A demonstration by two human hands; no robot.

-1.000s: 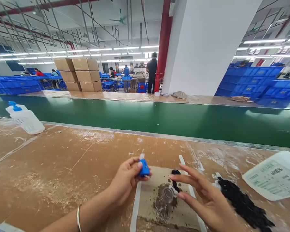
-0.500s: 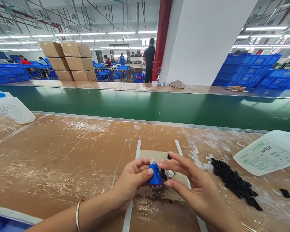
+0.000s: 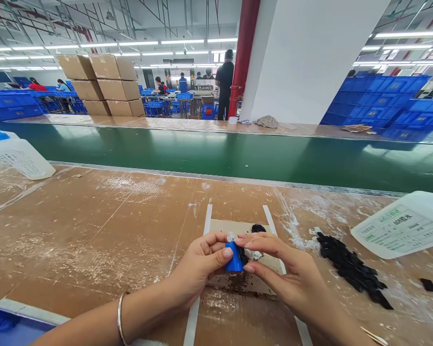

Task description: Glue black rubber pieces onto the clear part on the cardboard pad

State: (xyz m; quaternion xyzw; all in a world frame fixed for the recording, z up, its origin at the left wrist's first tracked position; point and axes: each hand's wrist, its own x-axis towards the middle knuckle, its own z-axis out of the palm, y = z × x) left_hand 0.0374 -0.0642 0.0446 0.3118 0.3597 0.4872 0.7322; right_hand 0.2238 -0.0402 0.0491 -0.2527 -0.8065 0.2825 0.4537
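blue plastic piece [image 3: 234, 257] gripped firmly in the left hand [image 3: 202, 266], right hand [image 3: 285, 271] closed in since a moment ago and pinched against it, both together just above the cardboard pad [image 3: 231, 227].

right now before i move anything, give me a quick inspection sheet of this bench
surface: brown paper-topped workbench, streaked white, with a tan card mat between white tape strips
job's things: small blue plastic block; black ring on the mat
clutter: pile of flat black pieces; two translucent plastic bottles
hands: left hand grips the block; right hand pinches its far side
cables: nothing seen
surroundings: green conveyor belt, blue crates, stacked cardboard boxes, standing person
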